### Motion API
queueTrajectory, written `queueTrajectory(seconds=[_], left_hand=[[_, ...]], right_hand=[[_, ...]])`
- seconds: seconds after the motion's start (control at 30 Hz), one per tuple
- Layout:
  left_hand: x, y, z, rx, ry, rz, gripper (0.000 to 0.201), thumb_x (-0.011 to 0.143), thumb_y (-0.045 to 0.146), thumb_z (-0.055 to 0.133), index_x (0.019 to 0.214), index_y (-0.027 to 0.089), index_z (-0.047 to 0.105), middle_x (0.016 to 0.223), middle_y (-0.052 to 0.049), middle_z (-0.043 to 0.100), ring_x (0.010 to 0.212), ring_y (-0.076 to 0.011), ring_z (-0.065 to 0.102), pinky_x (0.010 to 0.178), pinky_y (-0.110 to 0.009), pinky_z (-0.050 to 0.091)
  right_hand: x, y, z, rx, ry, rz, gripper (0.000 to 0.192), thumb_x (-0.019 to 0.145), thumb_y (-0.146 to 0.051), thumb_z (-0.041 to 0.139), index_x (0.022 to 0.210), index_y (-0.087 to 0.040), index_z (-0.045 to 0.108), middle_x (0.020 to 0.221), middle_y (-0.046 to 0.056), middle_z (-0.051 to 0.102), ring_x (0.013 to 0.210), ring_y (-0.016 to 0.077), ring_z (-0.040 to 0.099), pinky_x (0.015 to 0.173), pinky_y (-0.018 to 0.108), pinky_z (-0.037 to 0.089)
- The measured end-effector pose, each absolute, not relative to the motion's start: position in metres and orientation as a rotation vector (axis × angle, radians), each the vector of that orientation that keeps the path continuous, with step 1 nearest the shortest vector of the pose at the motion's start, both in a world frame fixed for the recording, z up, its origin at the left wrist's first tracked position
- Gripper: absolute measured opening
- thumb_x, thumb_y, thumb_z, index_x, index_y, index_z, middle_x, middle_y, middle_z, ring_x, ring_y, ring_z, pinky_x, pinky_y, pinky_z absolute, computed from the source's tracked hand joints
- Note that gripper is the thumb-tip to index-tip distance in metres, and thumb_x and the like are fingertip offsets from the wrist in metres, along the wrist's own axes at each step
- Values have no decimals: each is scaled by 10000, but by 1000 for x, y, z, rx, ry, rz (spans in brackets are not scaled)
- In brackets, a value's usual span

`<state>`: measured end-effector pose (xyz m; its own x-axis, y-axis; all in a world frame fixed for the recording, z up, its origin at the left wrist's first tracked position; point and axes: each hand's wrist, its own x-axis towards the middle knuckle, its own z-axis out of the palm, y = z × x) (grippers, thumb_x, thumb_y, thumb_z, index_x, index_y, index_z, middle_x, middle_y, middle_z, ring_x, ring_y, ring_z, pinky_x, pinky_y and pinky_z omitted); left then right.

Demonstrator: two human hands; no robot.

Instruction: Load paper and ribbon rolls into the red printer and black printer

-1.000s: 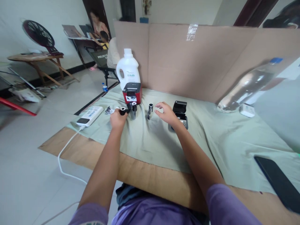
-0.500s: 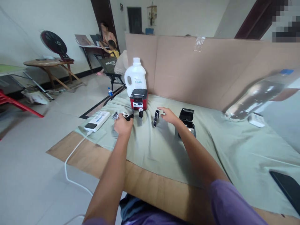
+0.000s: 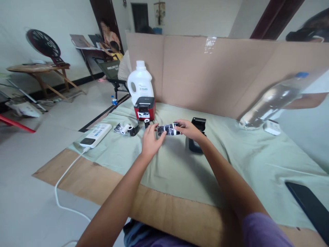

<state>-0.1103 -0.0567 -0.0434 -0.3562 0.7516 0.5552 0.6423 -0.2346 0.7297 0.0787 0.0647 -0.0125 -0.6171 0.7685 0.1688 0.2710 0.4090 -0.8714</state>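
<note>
A black roll of printed label tape (image 3: 168, 129) is stretched between my two hands above the pale green cloth (image 3: 164, 161). My left hand (image 3: 150, 140) pinches the loose left end of the strip. Closed around the roll itself is my right hand (image 3: 187, 129). A small black printer (image 3: 197, 127) with its lid up stands just right of my right hand. A red and black printer (image 3: 144, 108) stands behind, with a small black roll (image 3: 147, 122) in front of it. Two more rolls (image 3: 130, 129) lie to the left.
A white jug (image 3: 140, 83) stands behind the red printer. A white power strip (image 3: 96, 134) lies at the left with its cable hanging off. A cardboard wall (image 3: 218, 68) backs the table. A clear bottle (image 3: 269, 103) is at the right, a black phone (image 3: 308, 206) at the near right. People sit far behind.
My left hand let go of the roll at the left and moved right. My right hand picked up the standing roll, and both hands now pull its strip out.
</note>
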Motion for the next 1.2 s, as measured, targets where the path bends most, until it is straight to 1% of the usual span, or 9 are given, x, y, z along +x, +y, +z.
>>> queueTrajectory(seconds=[0.13,0.23,0.37,0.53,0.7,0.83,0.93,1.07,1.2], left_hand=[[-77,-49,-48,1497,1619,1617,373,819,400,704,1131,204,646,862,-47,723,807,-207,672,784,-333,515],[-59,-38,-44,1350,1341,1524,371,792,432,702,1064,182,659,651,1,662,626,-172,624,637,-290,480],[-39,-12,-23,1432,1177,1469,316,830,371,588,1036,166,711,789,-40,698,694,-166,620,629,-279,464],[-15,26,-8,1590,1150,1411,567,730,267,674,1292,210,619,1156,-68,702,924,-194,649,767,-286,502],[1,39,-18,1771,1236,1422,251,865,392,632,884,161,730,829,-40,708,787,-189,642,710,-281,490],[-2,33,-29,2065,1183,1491,175,894,240,606,965,191,758,906,-50,732,828,-174,672,719,-261,515],[-10,29,-40,2375,1036,1488,290,871,88,557,1075,189,737,1013,-72,744,932,-172,697,839,-285,555],[-16,24,-54,2764,928,1319,432,847,0,463,1159,185,698,1136,-86,735,995,-163,711,872,-290,582],[-14,20,-60,2931,940,1222,394,857,21,469,1144,170,696,1106,-90,744,969,-181,722,830,-298,595]], right_hand=[[113,61,-4,-886,-2084,1121,360,827,-306,660,1165,-185,685,964,61,738,814,198,674,785,349,535],[134,70,-2,-907,-2017,1109,291,812,-237,653,1094,-185,703,1001,70,748,891,215,692,848,360,538],[159,80,4,-1018,-1905,1252,241,786,-207,677,1026,-187,703,932,62,736,802,195,676,708,316,552],[184,81,8,-878,-1564,1565,389,712,-237,780,1071,-227,629,957,34,711,826,180,680,729,334,588],[196,84,1,-907,-1489,1480,377,644,-201,781,974,-211,598,881,4,685,750,140,632,662,277,532],[204,82,3,-925,-1524,1532,385,602,-152,770,912,-218,551,896,0,673,771,150,658,639,261,533],[211,77,8,-1014,-1650,1624,384,627,-158,748,919,-233,511,914,7,670,778,179,690,580,244,498],[217,77,4,-1105,-1967,1295,328,638,-139,702,899,-220,520,949,2,641,694,128,599,586,240,432],[214,82,-10,-1131,-2229,809,285,642,-97,631,899,-199,564,875,-10,604,708,127,527,682,263,416]])
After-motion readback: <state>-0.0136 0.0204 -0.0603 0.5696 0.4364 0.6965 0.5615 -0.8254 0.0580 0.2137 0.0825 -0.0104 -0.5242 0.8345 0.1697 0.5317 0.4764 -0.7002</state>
